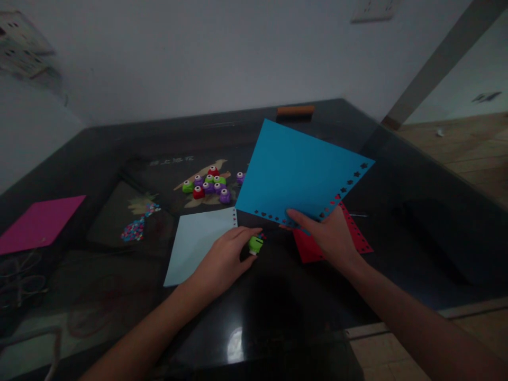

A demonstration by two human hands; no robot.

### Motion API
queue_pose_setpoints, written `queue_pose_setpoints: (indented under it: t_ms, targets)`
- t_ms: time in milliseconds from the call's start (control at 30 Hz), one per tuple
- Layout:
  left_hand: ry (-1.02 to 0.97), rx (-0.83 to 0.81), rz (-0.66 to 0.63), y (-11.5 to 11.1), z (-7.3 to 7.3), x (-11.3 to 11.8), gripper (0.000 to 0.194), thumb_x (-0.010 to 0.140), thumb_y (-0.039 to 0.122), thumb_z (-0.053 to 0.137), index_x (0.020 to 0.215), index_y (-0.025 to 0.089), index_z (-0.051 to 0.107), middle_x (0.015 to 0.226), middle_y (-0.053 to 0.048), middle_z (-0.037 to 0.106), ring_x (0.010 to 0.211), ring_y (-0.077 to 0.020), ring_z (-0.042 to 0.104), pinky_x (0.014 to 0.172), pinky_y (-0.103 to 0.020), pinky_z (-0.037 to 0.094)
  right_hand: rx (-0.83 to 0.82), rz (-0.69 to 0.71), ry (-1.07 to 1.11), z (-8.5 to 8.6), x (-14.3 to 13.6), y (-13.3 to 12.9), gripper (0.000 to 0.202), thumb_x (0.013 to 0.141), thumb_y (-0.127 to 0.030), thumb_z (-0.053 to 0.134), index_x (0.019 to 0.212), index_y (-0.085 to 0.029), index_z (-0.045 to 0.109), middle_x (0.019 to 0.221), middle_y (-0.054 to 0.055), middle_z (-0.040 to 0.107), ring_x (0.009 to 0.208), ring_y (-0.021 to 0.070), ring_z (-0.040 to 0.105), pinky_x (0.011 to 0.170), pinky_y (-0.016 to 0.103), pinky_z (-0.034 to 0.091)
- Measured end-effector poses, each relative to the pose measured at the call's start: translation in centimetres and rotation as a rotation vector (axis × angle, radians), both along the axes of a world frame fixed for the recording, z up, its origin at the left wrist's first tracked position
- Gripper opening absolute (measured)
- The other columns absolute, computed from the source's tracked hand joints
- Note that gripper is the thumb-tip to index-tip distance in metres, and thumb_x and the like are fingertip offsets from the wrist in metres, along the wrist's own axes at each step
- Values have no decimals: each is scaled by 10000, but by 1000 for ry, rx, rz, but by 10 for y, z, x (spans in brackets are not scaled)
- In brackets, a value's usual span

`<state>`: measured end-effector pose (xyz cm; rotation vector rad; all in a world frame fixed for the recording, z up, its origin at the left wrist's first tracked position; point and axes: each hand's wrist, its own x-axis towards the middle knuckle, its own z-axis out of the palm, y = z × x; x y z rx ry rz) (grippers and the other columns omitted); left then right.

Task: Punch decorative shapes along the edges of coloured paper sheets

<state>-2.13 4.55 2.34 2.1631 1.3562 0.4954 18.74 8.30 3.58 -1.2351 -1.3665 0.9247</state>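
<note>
My left hand (230, 254) has its fingers closed round a small green paper punch (255, 244), just above the dark table. Between thumb and fingers, my right hand (325, 230) grips a blue sheet (301, 169) by its lower edge. Small shaped holes run along the sheet's lower and right edges. Under my left hand and wrist lies a pale blue sheet (194, 238) with holes along its right edge. A red sheet (307, 248), punched along its right edge, is partly hidden beneath my right hand and the blue sheet.
Several red, green and purple punches (206, 186) are grouped on the dark table (159, 137). Small colourful paper bits (134, 229) form a pile at the left. A magenta sheet (42, 222) lies far left. An orange-brown bar-shaped object (296, 110) rests near the back edge.
</note>
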Motion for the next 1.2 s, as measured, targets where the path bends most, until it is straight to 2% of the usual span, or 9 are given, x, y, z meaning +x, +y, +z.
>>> queue_pose_setpoints:
  t_ms: [200, 400, 600, 800, 1067, 1200]
  targets:
    - [-9, 35, -14, 0, 1, 1, 548, 716, 34, 511, 1228, 227, 513, 1181, -79, 596, 1087, -233, 544, 942, -414, 429, -49, 3, 41, -1, 0, 0, 232, 659, -312, 723, 837, -175, 666, 897, 89, 724, 896, 284, 665, 795, 441, 539]
    - [-40, -12, -30, 1, 4, 1, 536, 683, 18, 505, 1177, 218, 560, 1151, -75, 593, 1063, -226, 548, 945, -399, 432, -33, 14, 34, -1, 0, 0, 205, 667, -316, 719, 812, -180, 667, 877, 83, 725, 856, 269, 671, 789, 424, 537]
    - [-58, -58, -7, 2, 7, 1, 489, 694, 74, 523, 1170, 184, 564, 1198, -91, 523, 1082, -228, 531, 961, -373, 421, -21, 22, -16, 1, 1, 0, 186, 679, -317, 705, 802, -183, 671, 894, 78, 726, 843, 269, 674, 775, 414, 540]
    - [-72, -90, -17, 4, 6, 1, 416, 708, 129, 557, 1120, 166, 600, 1196, -98, 517, 1087, -239, 528, 978, -381, 409, -16, 22, -29, 1, 1, 0, 159, 686, -334, 703, 746, -192, 662, 812, 68, 727, 844, 273, 669, 767, 407, 541]
    - [-37, -76, -11, 4, -1, 0, 440, 750, 165, 547, 1190, 164, 557, 1256, -105, 492, 1136, -242, 500, 1003, -401, 384, -9, 20, -13, 3, 1, 0, 144, 698, -302, 696, 785, -192, 665, 852, 73, 722, 849, 258, 665, 780, 400, 540]
    - [-76, -87, 25, 6, 1, -1, 415, 763, 198, 574, 1177, 180, 565, 1230, -89, 520, 1111, -232, 517, 988, -391, 391, -12, 18, 5, 2, 1, 1, 152, 696, -296, 700, 787, -179, 665, 841, 73, 723, 860, 246, 660, 780, 377, 534]
